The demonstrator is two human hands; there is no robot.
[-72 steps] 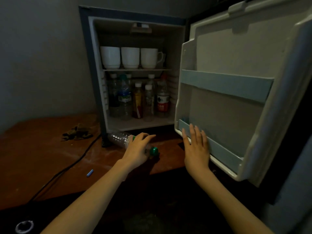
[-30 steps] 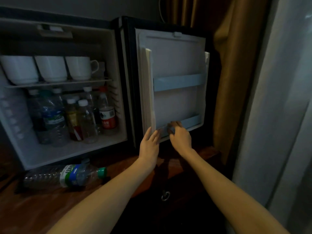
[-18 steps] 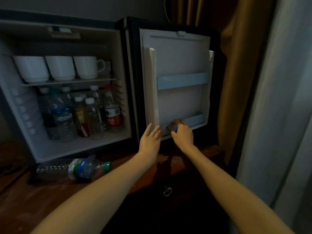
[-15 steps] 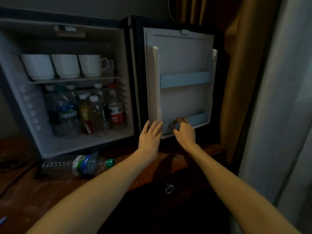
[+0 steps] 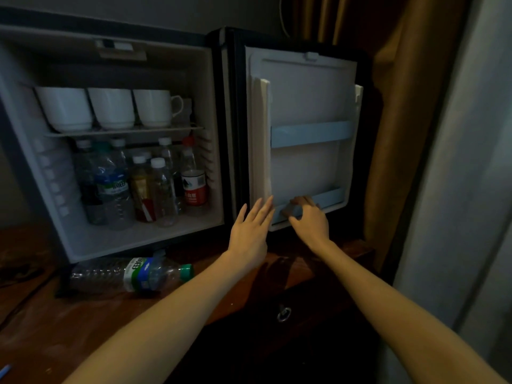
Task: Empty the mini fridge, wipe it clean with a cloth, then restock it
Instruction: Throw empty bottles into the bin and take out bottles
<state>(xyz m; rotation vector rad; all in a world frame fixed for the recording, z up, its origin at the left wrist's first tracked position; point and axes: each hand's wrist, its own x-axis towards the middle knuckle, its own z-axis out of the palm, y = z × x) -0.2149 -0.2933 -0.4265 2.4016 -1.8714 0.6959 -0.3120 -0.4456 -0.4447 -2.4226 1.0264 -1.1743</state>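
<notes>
Mini fridge point(image 5: 212, 112) open across the left and centre of the frame, set on the wooden worktop point(image 5: 55, 328), its left wall cut off by the frame edge. Door point(image 5: 304, 92) swung wide at centre right, far edge close against the brown curtain point(image 5: 401, 106).

Right hand point(image 5: 310, 220) curled over the lower door rail point(image 5: 331, 195), fingertips hooked behind it and partly hidden. Left hand point(image 5: 249, 231) flat and unclenched, fingers straight, tips at the door's inner edge; contact hard to judge.

Inside, three white cups point(image 5: 112, 108) side by side along the shelf point(image 5: 124, 132). Below, a tight cluster of upright bottles point(image 5: 159, 189), rear ones masked by front ones, labels too dim to read. Bare strip of fridge floor in front of them.

Green-capped bottle point(image 5: 133, 274) on its side on the worktop, just before the fridge's lower edge, lower left.

Small metal key or ring point(image 5: 283, 314) on the dark front under the worktop edge, indistinct. Blue object point(image 5: 4, 370) at the bottom left corner, mostly cut off.
</notes>
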